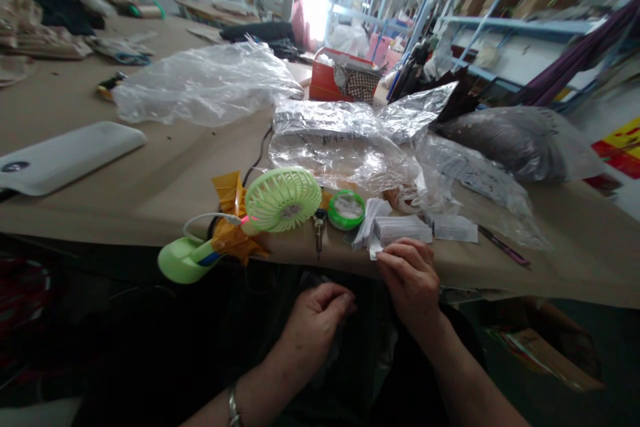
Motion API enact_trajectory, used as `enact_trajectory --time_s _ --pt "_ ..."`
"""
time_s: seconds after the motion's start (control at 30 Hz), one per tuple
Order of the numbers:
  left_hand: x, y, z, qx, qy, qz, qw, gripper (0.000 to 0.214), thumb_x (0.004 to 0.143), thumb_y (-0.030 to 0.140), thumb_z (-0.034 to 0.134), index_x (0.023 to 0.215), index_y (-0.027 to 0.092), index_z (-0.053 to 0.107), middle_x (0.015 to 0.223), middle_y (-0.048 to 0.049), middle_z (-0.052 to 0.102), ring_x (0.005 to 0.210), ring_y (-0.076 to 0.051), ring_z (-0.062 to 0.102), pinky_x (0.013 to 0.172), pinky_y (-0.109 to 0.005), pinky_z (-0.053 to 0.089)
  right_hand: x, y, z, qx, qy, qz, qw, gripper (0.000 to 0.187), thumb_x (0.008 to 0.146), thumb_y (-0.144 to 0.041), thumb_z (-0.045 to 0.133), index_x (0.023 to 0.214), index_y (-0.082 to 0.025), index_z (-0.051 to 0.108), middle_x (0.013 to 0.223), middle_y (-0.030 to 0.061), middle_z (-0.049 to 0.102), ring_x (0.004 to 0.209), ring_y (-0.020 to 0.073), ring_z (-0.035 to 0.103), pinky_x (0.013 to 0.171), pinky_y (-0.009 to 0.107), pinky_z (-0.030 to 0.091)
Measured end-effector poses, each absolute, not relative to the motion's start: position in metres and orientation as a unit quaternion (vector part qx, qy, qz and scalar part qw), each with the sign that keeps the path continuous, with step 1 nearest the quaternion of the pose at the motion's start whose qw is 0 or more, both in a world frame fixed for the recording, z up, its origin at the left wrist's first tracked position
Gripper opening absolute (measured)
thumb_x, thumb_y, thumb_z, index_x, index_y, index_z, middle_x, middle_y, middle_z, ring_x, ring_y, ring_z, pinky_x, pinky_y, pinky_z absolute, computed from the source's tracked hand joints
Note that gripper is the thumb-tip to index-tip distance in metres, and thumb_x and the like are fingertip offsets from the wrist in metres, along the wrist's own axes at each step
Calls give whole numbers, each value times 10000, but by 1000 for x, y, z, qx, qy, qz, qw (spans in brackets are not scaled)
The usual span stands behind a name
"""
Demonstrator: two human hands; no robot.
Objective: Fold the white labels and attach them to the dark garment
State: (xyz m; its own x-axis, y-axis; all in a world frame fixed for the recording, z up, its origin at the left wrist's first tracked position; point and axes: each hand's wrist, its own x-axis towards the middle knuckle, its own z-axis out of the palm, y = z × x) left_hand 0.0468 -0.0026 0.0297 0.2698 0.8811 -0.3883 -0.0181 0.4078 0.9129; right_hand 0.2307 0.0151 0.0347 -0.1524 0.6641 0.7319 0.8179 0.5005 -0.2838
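Nearest to us came two bare forearms, a metal bracelet on one wrist, leading up to the left hand and the right hand. We saw the left hand off the front edge of the surface, its grip narrow, thumb laid along the curled forefinger; blur and shadow there meant we could not tell whether anything thin lay between them. At the edge, the right hand had its fingertips drawn together in a fine pinch on a small white slip. That slip stuck out at the front of a stack of white labels, with loose white strips leaning at its left and a smaller stack at its right. We judged the slip very light, thin and easily creased, smooth enough to cling to its neighbours, so a pinch on its free corner seemed best, with a flat draw to keep the stack square. Left of the strips we noted a green round container, a small pointed tool and a green fan; behind them spread clear plastic bags.
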Motion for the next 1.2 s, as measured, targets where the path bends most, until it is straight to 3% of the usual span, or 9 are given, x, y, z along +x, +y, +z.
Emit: enact_trajectory --time_s 0.23,0.43,0.63,0.8,1.03,1.2 --pt "71 5 42 162 308 377 858 274 813 368 596 879 109 653 805 -76 665 678 -130 609 656 -259 480 216 -13 40 -440 -781 -50 440 103 807 -113 641 833 -212 653 811 15 659 885 197 570 852 412 421" --pt "86 11 44 136 347 393 840 108 754 189 660 755 82 645 635 -24 610 521 -66 539 471 -149 395 212 -38 37 -418 -816 -9 399 117 842 -102 587 869 -202 643 867 15 676 933 196 575 905 415 411" --pt "84 6 43 186 423 336 821 130 806 219 604 822 93 631 663 -61 652 556 -120 609 538 -224 493 247 -13 35 -520 -781 -97 333 351 874 -215 563 1218 -147 542 1140 125 604 1112 274 489 931 461 436" --pt "83 2 42 210 458 308 807 138 817 220 592 870 95 621 668 -69 663 566 -132 629 539 -222 498 261 4 29 -572 -766 -139 259 302 886 -223 527 1172 -141 580 1161 114 607 1088 283 502 931 474 419" --pt "83 3 45 183 463 286 819 122 811 203 581 847 93 620 705 -88 678 566 -136 632 557 -239 505 267 2 24 -543 -739 -113 384 112 876 -169 553 907 -201 656 936 51 682 961 214 589 871 406 457" --pt "83 3 50 141 415 302 846 109 786 167 591 836 87 645 699 -82 675 577 -129 620 566 -233 488 245 -20 33 -467 -760 23 451 128 859 -121 562 885 -213 646 923 51 665 1014 217 583 849 405 491"
